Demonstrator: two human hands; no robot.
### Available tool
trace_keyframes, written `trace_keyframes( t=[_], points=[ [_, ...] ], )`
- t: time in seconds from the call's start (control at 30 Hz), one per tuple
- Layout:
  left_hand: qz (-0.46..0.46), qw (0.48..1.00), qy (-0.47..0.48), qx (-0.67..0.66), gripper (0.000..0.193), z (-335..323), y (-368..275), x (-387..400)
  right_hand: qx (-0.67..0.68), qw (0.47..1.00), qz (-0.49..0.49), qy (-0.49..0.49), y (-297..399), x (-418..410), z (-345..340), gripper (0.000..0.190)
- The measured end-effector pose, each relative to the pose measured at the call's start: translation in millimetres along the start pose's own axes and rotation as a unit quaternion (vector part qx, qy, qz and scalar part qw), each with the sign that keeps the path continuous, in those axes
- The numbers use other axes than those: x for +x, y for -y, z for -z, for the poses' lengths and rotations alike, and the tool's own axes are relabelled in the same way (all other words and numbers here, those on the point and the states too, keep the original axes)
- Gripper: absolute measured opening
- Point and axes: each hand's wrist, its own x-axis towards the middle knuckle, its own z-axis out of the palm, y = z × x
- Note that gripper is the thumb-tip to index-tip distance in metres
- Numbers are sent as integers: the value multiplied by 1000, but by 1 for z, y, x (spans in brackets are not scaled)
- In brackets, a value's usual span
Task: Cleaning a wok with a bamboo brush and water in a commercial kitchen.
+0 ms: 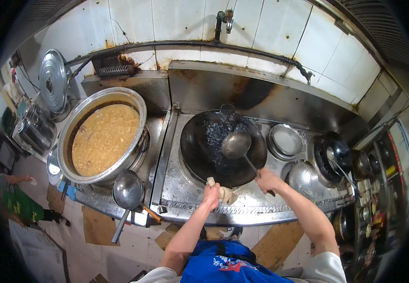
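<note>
A large black wok (pixel 199 141) sits on the steel range in front of me, with dark wet-looking liquid or residue (pixel 218 134) inside. My left hand (pixel 211 196) grips a folded beige cloth (pixel 228 196) at the wok's near rim; whether a wok handle lies under the cloth is hidden. My right hand (pixel 268 181) is closed around the handle of a metal ladle (pixel 237 145). Its round bowl is over the wok's interior, right of the middle. I cannot tell whether the bowl touches the wok.
Left stands a big metal pot (pixel 139 106) of brownish, chunky food. Two long-handled ladles (pixel 128 189) rest by its front edge. Stacked metal bowls (pixel 287 139), a perforated strainer (pixel 301 177) and a smaller black pan (pixel 340 152) are right of the wok. A person (pixel 17 198) stands far left.
</note>
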Motion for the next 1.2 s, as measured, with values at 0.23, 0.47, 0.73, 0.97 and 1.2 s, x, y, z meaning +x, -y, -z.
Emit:
trace_keyframes(
  t=[0.23,0.47,0.73,0.97,1.2],
  points=[
    [-18,998,57,-33,35,15,18,28,416,890,-22,186,30,26,-15,11],
    [-19,998,39,-37,34,13,24,26,-138,983,65,-106,-12,25,-14,23],
    [-82,996,-28,26,23,-6,57,40,204,975,-17,84,-20,-9,-27,24],
    [-158,980,-84,87,25,-33,82,32,-280,937,34,-204,-55,3,-32,61],
    [-138,990,-3,5,25,-14,76,37,-277,914,-45,-294,-140,-115,-2,72]
  ],
)
